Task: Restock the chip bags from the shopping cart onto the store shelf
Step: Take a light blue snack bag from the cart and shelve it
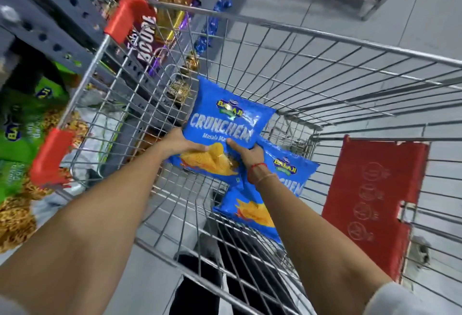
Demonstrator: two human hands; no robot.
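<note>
Hands grip one blue chip bag [225, 124] inside the shopping cart [325, 37]: left hand [186, 143] pinching its lower left edge, right hand [246, 152] its lower middle. A second blue bag [252, 211] lies beneath, toward the cart's near right corner. Shelf [37, 22] stands left.

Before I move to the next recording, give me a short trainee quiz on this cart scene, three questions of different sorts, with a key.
1. True or false: both hands grip the upper blue Crunchem chip bag inside the silver wire shopping cart.
2. How many blue chip bags show in the cart?
A. one
B. two
C. four
3. Fill in: the wrist with the red thread belongs to the ___ hand.

Key
1. True: the left hand and right hand each clasp the bag's lower edge.
2. B: a second blue chip bag lies partly under the right forearm.
3. right
</note>
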